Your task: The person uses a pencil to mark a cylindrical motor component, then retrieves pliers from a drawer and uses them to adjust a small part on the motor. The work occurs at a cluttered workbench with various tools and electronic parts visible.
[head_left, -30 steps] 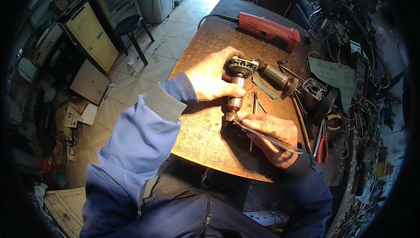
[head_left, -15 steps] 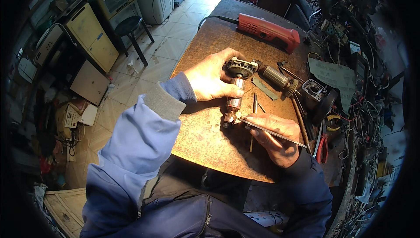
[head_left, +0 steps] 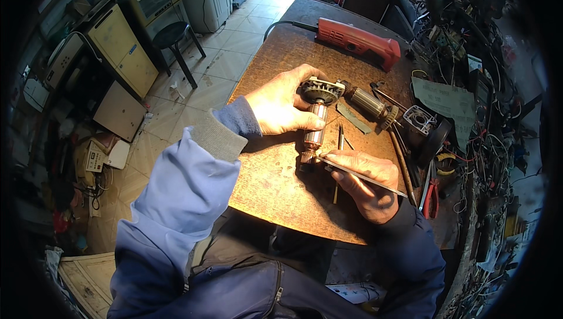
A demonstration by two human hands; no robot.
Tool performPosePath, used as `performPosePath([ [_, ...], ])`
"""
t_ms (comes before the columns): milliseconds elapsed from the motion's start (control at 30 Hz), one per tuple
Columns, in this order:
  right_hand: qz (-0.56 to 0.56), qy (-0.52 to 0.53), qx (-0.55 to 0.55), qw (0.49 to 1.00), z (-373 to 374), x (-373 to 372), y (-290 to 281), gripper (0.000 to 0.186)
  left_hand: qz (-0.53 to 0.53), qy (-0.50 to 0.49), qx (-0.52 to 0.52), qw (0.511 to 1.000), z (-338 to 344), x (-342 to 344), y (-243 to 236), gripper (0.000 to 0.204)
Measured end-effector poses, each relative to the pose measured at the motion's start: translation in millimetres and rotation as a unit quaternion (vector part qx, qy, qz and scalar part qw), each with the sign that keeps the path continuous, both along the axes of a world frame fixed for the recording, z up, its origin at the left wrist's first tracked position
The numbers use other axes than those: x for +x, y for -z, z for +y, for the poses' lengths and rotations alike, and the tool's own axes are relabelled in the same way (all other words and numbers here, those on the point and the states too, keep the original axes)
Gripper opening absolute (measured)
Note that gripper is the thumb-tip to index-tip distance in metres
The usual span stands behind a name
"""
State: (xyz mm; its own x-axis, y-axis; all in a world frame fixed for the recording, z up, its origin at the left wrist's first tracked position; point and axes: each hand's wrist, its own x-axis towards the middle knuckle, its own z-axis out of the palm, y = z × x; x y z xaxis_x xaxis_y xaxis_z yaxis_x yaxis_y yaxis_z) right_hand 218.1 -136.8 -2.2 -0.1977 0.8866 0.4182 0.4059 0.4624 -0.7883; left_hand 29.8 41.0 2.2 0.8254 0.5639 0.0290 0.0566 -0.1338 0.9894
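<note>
My left hand [head_left: 285, 103] is closed around a motor armature [head_left: 315, 137], thumb along its core. The fan and pale bearing plate [head_left: 324, 88] are at the far end, and the copper commutator [head_left: 308, 157] points toward me. In my right hand [head_left: 369, 181] is a thin flat metal tool [head_left: 384, 185], pinched between thumb and fingers. Its front end lies at the commutator's right side; whether it touches cannot be made out. Beneath that hand, a slim pointed rod [head_left: 341, 137] and a thin yellowish stick [head_left: 336, 193] rest on the wooden table [head_left: 275, 202].
A red power tool body [head_left: 358, 42] with its cord lies at the far side. To the right are a second armature [head_left: 369, 103], a green-grey strip [head_left: 353, 118], a metal gear housing [head_left: 419, 119], a wooden handle [head_left: 403, 163] and red-handled pliers [head_left: 431, 197]. Tangled wires crowd the right edge.
Both hands keep their grips and nearly their places. The armature's near end appears slightly turned and darker, and the whole view has shifted a little.
</note>
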Motion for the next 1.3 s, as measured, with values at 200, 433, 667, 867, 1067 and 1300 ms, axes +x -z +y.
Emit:
performPosePath([
  [200,-0.005,0.001,0.015,1.000,0.8,-0.3,1.9,0.026,0.004,-0.001,0.016,1.000,0.6,0.4,0.5,0.077],
  [433,0.003,0.006,0.021,1.000,0.9,-1.2,5.4,0.026,0.000,0.004,0.007,1.000,1.4,1.0,2.0,0.077],
  [667,-0.016,0.019,0.004,1.000,-4.5,-4.9,8.3,0.026,0.012,-0.005,0.017,1.000,1.4,0.9,1.3,0.078],
  [867,-0.027,0.009,-0.003,1.000,-5.3,-3.8,4.7,0.027,0.003,-0.001,0.005,1.000,0.9,0.6,1.7,0.078],
  [1067,-0.054,-0.011,0.038,0.998,-3.4,-1.5,4.8,0.028,-0.002,0.000,0.006,1.000,1.5,-0.1,2.7,0.078],
  [1300,-0.009,-0.031,-0.015,0.999,-4.5,-0.1,-3.5,0.024,0.001,0.002,0.003,1.000,-0.5,-0.7,-1.2,0.078],
])
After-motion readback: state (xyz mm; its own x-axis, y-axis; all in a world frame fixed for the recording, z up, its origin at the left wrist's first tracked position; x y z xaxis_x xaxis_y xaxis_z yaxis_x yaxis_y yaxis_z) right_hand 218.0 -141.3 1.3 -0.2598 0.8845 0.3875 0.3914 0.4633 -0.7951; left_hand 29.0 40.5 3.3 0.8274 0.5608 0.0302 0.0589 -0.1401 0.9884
